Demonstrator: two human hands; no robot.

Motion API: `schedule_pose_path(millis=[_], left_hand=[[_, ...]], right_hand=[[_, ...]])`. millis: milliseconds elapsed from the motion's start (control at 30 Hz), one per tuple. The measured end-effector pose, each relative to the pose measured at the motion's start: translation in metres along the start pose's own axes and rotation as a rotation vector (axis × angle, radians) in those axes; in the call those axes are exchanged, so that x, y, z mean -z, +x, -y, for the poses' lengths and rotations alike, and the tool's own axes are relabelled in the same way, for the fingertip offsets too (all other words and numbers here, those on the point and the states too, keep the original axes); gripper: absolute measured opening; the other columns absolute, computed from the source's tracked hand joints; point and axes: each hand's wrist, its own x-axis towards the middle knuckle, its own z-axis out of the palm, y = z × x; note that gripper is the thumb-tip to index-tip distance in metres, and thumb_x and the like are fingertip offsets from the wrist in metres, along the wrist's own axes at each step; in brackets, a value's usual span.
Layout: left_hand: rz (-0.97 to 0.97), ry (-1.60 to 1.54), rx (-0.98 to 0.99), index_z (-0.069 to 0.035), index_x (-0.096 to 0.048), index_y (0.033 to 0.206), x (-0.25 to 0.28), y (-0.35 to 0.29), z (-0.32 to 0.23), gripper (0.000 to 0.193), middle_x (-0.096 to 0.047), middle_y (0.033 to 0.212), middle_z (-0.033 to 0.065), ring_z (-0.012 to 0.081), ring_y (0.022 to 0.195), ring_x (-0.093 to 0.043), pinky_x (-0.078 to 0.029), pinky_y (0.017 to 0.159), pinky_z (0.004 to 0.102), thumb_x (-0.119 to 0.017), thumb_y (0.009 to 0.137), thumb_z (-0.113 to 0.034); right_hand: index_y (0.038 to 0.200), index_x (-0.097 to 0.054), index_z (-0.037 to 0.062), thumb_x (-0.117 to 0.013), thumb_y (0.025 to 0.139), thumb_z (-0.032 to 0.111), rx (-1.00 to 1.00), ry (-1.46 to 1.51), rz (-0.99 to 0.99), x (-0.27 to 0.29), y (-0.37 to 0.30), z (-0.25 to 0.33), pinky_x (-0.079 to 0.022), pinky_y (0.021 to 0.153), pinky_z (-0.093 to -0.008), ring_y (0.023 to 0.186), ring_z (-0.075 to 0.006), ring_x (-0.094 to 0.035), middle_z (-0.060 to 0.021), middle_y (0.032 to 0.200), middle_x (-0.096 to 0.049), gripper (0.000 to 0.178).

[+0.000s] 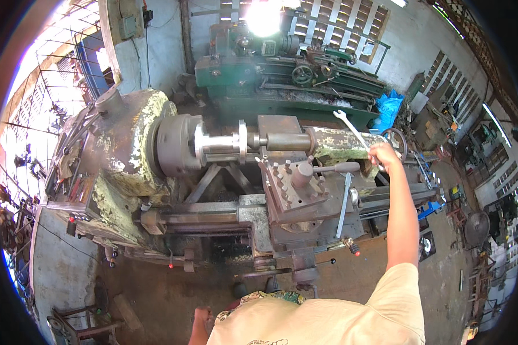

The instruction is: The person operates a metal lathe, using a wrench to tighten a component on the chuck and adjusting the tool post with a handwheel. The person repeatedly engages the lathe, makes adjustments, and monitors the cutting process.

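Observation:
My right hand [384,156] is closed round the lower part of a long open-ended wrench [353,127], its jaw slanting up to the left over the worn green-and-white tailstock [342,144]. Down by my waist, my left hand [202,314] looks curled; whatever it may hold is hidden. A shiny flanged metal workpiece [221,142] sits between the lathe's chuck [177,144] and the tailstock. In front of it stands the square tool post [296,187] with several bolts and a lever handle [339,167]. Another wrench-like tool [343,206] lies on the carriage right of the post.
Hand tools crowd the top of the headstock [126,141] at the left. A green lathe [288,75] stands behind, beside a blue plastic sheet [389,109]. Red-tipped control levers [354,250] stick out at the front. A fan [476,227] stands at the right.

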Motion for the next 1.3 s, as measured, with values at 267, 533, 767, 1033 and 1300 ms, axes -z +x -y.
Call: schedule_pose_path(millis=[267,533,767,1033,1300], left_hand=[[-0.002,-0.378,0.083,0.0,-0.068,0.105,0.008,0.035,-0.111,0.034,-0.071,0.091,0.0141,0.0217,0.075,-0.068,-0.053,0.061,0.0341,-0.066,0.089,-0.029],[0.408,-0.321,-0.173,-0.001,-0.046,0.138,-0.023,0.053,-0.234,0.07,-0.052,0.138,0.0161,0.0281,0.124,-0.052,-0.045,0.097,0.0405,-0.066,0.087,-0.045],[0.609,-0.679,0.11,-0.012,-0.01,0.154,-0.066,0.078,-0.297,0.1,-0.029,0.155,0.0099,0.0267,0.141,-0.031,-0.04,0.103,0.0473,-0.072,0.083,-0.045],[0.47,-0.861,0.155,-0.009,-0.056,0.122,-0.117,0.118,-0.298,0.038,-0.062,0.117,0.0058,0.0197,0.108,-0.059,-0.049,0.085,0.0413,-0.059,0.093,-0.035],[0.353,-1.159,0.21,-0.007,-0.057,0.09,-0.168,0.161,-0.299,0.012,-0.057,0.073,0.0058,0.0166,0.058,-0.055,-0.046,0.05,0.0302,-0.052,0.096,-0.016]], right_hand=[[0.095,-0.066,-0.002,-0.062,0.083,0.0,-0.073,0.208,-0.04,-0.072,-0.182,-0.074,-0.04,0.04,-0.0225,0.045,-0.0088,-0.052,-0.0053,0.067,-0.062,0.012],[0.122,-0.053,-0.009,-0.066,0.086,0.004,-0.204,0.234,-0.18,-0.182,-0.218,-0.119,-0.044,0.045,-0.029,0.051,-0.012,-0.058,-0.0126,0.076,-0.067,0.04],[0.107,-0.06,-0.0084,-0.066,0.082,0.005,-0.05,-0.296,-0.309,-0.206,-0.214,-0.098,-0.05,0.069,-0.0467,0.076,-0.0409,-0.066,-0.0262,0.08,-0.065,0.029],[0.086,-0.056,-0.0048,-0.066,0.078,0.003,0.069,-0.577,-0.257,-0.215,-0.199,-0.072,-0.049,0.07,-0.0507,0.078,-0.0446,-0.063,-0.0263,0.082,-0.062,0.014],[0.118,-0.056,-0.0086,-0.066,0.081,0.004,0.145,-0.586,-0.247,-0.195,-0.233,-0.063,-0.048,0.088,-0.0452,0.102,-0.0411,-0.06,-0.025,0.111,-0.06,0.04]])
